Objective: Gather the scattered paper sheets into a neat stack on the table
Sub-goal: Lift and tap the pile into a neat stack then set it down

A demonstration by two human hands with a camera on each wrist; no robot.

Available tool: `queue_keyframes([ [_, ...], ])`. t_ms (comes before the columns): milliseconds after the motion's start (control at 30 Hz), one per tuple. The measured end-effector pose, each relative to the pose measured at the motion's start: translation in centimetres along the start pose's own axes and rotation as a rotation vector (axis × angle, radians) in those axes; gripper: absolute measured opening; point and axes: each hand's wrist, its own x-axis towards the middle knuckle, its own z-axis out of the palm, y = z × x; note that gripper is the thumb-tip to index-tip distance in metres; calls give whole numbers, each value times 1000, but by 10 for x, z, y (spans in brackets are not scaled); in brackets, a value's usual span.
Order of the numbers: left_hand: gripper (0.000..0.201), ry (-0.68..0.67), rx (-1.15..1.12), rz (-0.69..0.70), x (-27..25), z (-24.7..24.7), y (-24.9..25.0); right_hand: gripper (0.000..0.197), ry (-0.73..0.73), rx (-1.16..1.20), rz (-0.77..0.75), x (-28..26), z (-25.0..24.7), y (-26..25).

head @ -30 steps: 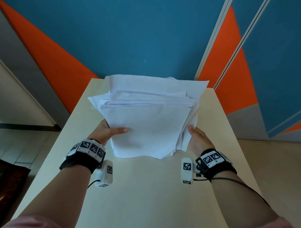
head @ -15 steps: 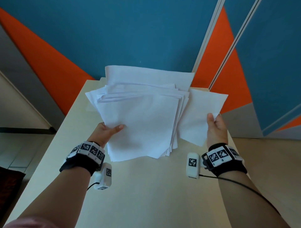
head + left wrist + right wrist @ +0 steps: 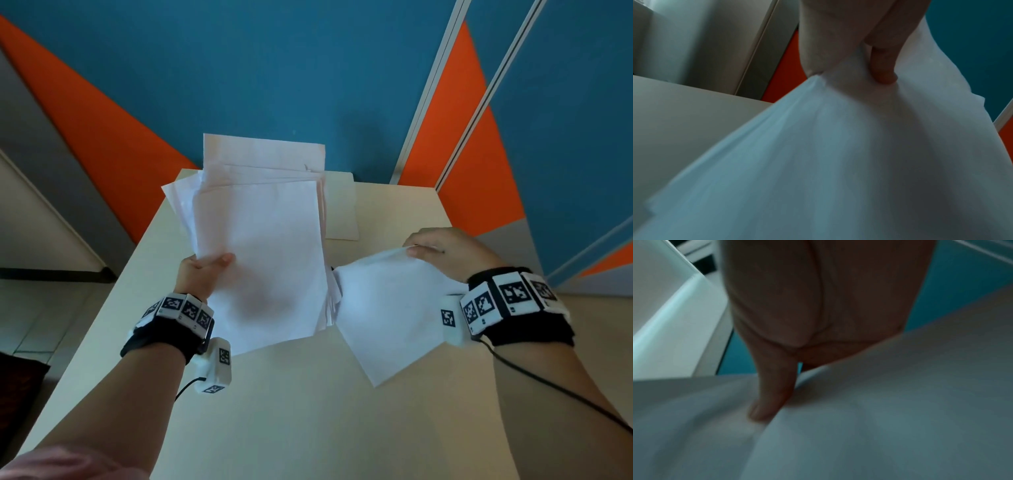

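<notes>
Two hands worked over a pale desk [image 3: 308, 411] set against a blue and orange wall [image 3: 274, 68]. Largest of what they held was the uneven stack of white sheets [image 3: 263, 246], raised off the desk and tilted toward the head camera, its far edges fanned and out of line. A cream folder [image 3: 342, 205] lay flat on the desk behind the stack, partly hidden by it. To the right of the stack hung a single sheet [image 3: 383, 308], apart from the others, slanting down with its lowest corner near the desk surface; whether it touched could not be told. The left hand [image 3: 202, 274] clamped the stack at its left edge, thumb [image 3: 219, 259] on the front face, the remaining fingers hidden behind the paper. The right hand [image 3: 445, 250] pinched the top edge of the single sheet, fingers curled over it. Both wrists wore black bands carrying white marker blocks [image 3: 507, 301].
</notes>
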Motion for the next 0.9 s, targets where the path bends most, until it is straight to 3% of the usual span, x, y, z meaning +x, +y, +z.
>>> queue_keyframes([
  [133, 10, 47, 5, -7, 1, -6, 0, 14, -220, -176, -35, 12, -5, -29],
  [200, 25, 102, -38, 4, 3, -8, -1, 15, -282, -250, -52, 16, -4, -42],
  [433, 35, 178, -178, 10, 12, -21, 8, 21, -233, -248, -145, 11, -29, -78],
  [533, 24, 48, -102, 8, 14, -21, 11, 28, -258, -213, -256, 17, -28, -99],
  [667, 14, -276, -9, -70, 3, -12, 12, 30, -206, -262, -323, 50, -15, -122],
  [767, 37, -462, 18, -163, -13, 0, 3, 27, -101, -339, -242, 78, 20, -121],
  [900, 65, -563, 25, -251, -26, 4, -21, 19, -71, -378, -103, 91, 80, -101],
])
